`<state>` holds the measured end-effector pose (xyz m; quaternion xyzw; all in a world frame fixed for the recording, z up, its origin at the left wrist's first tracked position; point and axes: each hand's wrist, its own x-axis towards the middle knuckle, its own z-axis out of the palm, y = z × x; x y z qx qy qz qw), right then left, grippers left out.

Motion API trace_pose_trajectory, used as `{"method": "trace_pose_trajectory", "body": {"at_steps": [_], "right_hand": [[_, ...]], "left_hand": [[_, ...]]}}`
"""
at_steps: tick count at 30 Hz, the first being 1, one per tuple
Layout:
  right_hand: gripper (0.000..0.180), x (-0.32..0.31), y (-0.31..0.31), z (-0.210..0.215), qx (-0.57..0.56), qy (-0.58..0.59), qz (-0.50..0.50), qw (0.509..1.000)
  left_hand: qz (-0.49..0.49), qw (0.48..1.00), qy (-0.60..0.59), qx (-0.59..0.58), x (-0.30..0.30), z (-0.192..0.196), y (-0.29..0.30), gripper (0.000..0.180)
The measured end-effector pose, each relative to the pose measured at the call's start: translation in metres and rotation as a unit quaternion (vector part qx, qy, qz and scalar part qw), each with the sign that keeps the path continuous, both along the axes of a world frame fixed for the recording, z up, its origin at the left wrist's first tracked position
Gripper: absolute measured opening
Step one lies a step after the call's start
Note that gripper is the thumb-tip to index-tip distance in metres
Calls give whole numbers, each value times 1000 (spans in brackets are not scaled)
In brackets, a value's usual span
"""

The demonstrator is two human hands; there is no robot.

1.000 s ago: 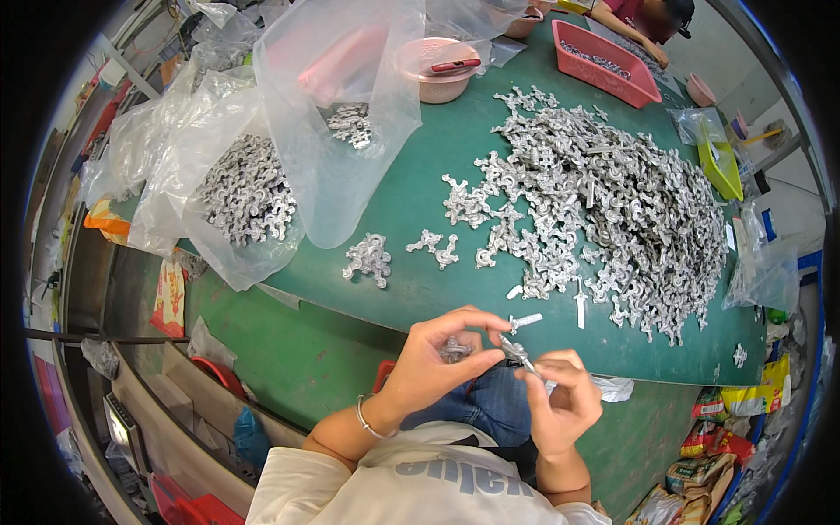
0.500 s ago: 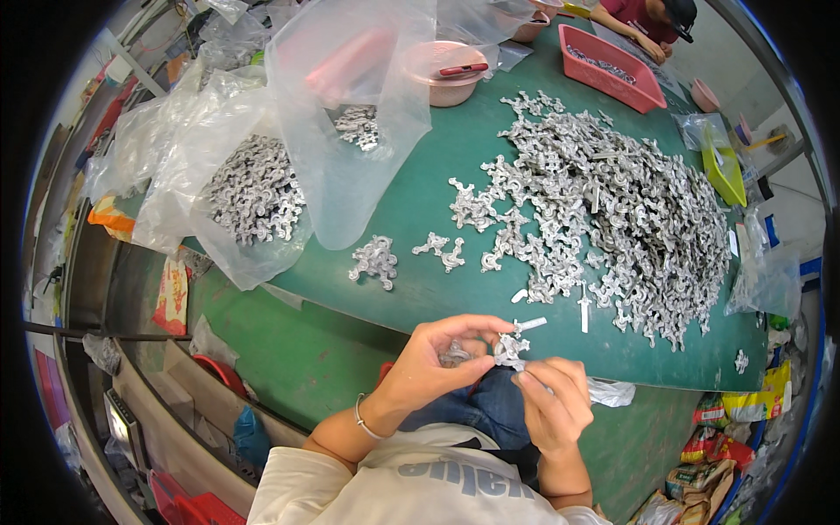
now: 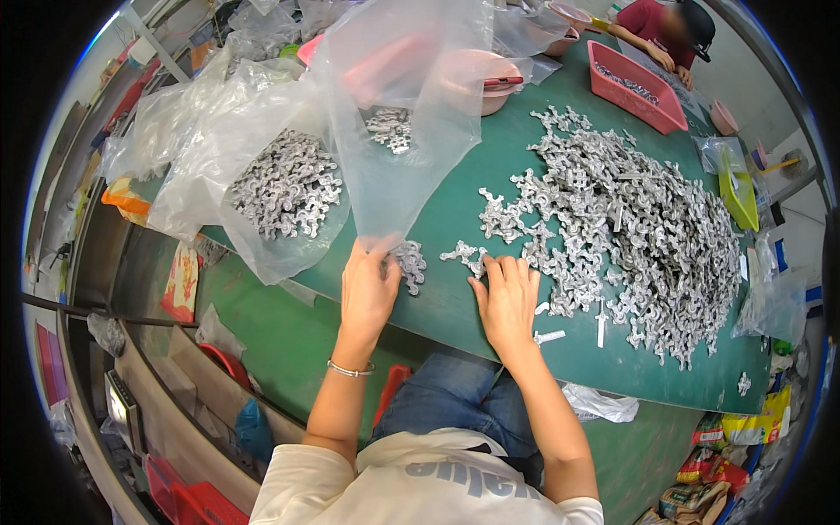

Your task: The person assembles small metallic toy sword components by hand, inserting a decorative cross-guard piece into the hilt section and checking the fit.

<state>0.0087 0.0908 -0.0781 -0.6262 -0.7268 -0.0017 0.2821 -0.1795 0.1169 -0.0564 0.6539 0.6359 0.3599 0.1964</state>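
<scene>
Fingers of left hand (image 3: 366, 287) bent, tips at lower end of tapering translucent plastic bag (image 3: 398, 188); cannot tell whether clamped. Just right, beside that hand: small heap of silver-grey metal castings (image 3: 411, 266), standing between hands. Farther right, few loose branched silver-grey pieces (image 3: 460, 253), spread roughly left-right on green tabletop (image 3: 448, 308), up-left of nearer right hand (image 3: 509, 304): thumb and forefinger slightly apart at their right end, grip unclear. Beyond, large silver-grey casting pile (image 3: 652, 232) crowds right side.
</scene>
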Motion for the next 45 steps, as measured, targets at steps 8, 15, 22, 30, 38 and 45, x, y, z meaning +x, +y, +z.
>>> {"method": "trace_pose_trajectory", "body": {"at_steps": [8,15,22,30,38,45], "right_hand": [[12,16,-40,19,-109,589,-17,801],[14,32,-80,52,-168,727,37,665],[22,30,-100,69,-80,642,48,761],[10,36,-102,67,-32,565,99,818],[9,37,-103,68,-123,698,88,700],[12,38,-101,66,-146,735,104,654]], "left_hand": [[-171,968,-183,3,30,29,-37,35],[-263,904,-325,-96,60,44,-63,21],[-299,871,-385,-60,64,42,-71,21],[-278,878,-375,-104,64,54,-79,10],[-281,859,-400,-150,63,51,-82,10],[-268,842,-422,-202,63,55,-84,13]]}}
